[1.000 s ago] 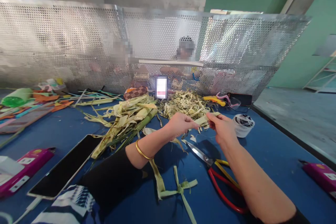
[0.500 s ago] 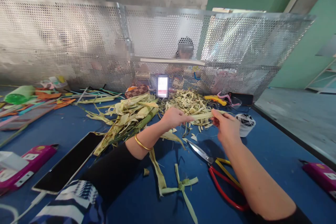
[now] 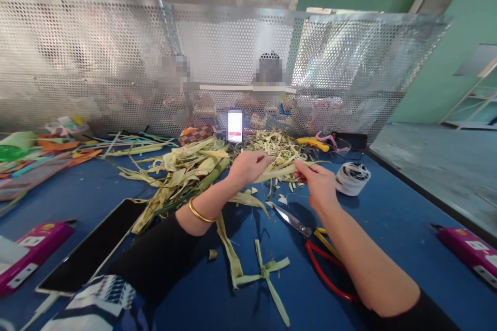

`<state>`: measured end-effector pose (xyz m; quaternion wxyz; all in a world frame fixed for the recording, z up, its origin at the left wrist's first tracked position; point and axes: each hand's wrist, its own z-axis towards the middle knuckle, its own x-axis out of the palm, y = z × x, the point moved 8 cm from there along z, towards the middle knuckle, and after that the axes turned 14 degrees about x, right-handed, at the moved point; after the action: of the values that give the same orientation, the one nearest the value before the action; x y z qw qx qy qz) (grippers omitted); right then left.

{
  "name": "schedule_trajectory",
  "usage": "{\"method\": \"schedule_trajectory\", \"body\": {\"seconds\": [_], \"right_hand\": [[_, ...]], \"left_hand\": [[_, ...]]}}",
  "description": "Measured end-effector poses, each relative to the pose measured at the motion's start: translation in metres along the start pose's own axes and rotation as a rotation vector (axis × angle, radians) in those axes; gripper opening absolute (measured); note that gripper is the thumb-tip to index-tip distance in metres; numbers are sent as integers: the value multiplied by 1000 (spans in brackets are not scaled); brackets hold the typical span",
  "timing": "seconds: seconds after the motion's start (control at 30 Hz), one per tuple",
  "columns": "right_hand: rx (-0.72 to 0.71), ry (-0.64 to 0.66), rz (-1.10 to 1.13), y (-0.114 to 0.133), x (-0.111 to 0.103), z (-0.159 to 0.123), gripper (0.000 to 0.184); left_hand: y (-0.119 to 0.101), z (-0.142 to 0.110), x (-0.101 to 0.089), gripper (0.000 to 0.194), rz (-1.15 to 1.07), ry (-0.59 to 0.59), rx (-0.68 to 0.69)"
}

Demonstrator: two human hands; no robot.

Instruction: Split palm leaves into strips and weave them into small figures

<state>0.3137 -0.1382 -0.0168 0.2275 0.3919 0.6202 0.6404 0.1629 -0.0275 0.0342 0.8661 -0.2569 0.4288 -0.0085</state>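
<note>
Across a smooth blue tabletop (image 3: 399,217), a person's two bare hands work at a flat, pale-green husk strip (image 3: 280,171), raised just in front of a curly heap of shredded husk (image 3: 277,139). Thumb and forefinger of the right hand (image 3: 320,181) pinch the ribbon narrowly, its thin tip showing beyond the knuckles. The left hand (image 3: 246,168), back uppermost, has its fingers curled close together by the strip's other end; whether they grip it cannot be told from this angle. Lengthwise, the fibrous strip runs from side to side, nearly level, its left end dipping slightly toward the wearer and its right end pointing toward the roll of white cord (image 3: 352,178).

Nearer the wearer lies a knotted husk cross (image 3: 265,271), four flat arms meeting in a tufted centre, with a longer, drier husk length (image 3: 232,258) reaching one of its arms. Steel-bladed scissors (image 3: 293,221) with red and yellow handles lie partly hidden by the right forearm, tips pointing away and leftward. Crumpled, papery husks (image 3: 194,165) are piled left of the hands, beside a flat black-screened device (image 3: 93,248). A gold bangle (image 3: 200,214) circles the left wrist. Behind everything rises a perforated metal screen (image 3: 233,41), two blurred figures visible through its holes.
</note>
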Motion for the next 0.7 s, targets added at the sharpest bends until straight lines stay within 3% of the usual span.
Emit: {"method": "schedule_trajectory", "body": {"seconds": [0.1, 0.27, 0.4, 0.53, 0.7], "right_hand": [[-8, 73, -65, -4, 14, -11, 22], [21, 73, -41, -9, 14, -11, 20], [42, 25, -12, -12, 5, -1, 23], [32, -35, -22, -12, -5, 8, 27], [-48, -155, -66, 18, -26, 16, 26]], "left_hand": [[-9, -5, 21, 35, -299, 17, -1], [-4, -14, 43, 29, -518, 2, -114], [-7, -11, 44, 16, -388, 38, -72], [-11, -8, 42, 15, -278, 77, -33], [-1, -8, 35, 13, -248, 54, -53]]}}
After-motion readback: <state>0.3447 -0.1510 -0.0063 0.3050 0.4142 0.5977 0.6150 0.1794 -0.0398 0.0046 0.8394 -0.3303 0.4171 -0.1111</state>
